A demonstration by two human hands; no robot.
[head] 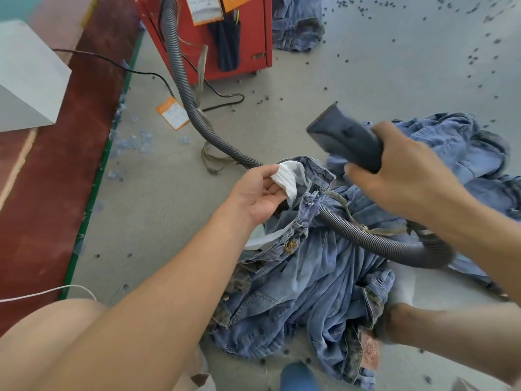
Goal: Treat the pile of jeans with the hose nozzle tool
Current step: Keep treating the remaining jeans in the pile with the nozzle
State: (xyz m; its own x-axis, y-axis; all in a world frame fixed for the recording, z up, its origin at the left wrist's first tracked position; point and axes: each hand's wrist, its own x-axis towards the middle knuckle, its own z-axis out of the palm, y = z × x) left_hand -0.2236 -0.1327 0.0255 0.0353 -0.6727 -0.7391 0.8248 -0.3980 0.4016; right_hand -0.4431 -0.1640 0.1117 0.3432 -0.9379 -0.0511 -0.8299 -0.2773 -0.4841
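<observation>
The pile of jeans (318, 280) lies crumpled on the grey floor (366, 80), and everything else is placed here in relation to it. The person's left hand (262, 193), reaching in from the pile's left edge, pinches a white pocket lining (287, 176) that is pulled out of the topmost pair, the fingers curled round the cloth just beside the waistband. The right hand (406, 176) is above the upper part of the pile and grips the dark hose nozzle tool (344, 136), fingers and thumb wrapped round its handle; the nozzle's wide flat mouth points up and to the left, raised off the denim and a little blurred. From the tool a grey ribbed hose (375, 238) curves down under the right wrist, lies across the top of the pile, passes behind the left hand's fingers and runs on over the floor beyond the pile to a red cabinet (253, 38) standing well apart from it on the far side. More blue denim (296, 26) lies bunched beside that cabinet. An orange tag (172, 112) lies on the floor between the pile and the cabinet, near a thin black cable (158, 74). Small dark specks (476, 60) are scattered over the floor on the far right of the pile. Left of the pile a red strip of floor with a green edge (93, 193) runs alongside.
</observation>
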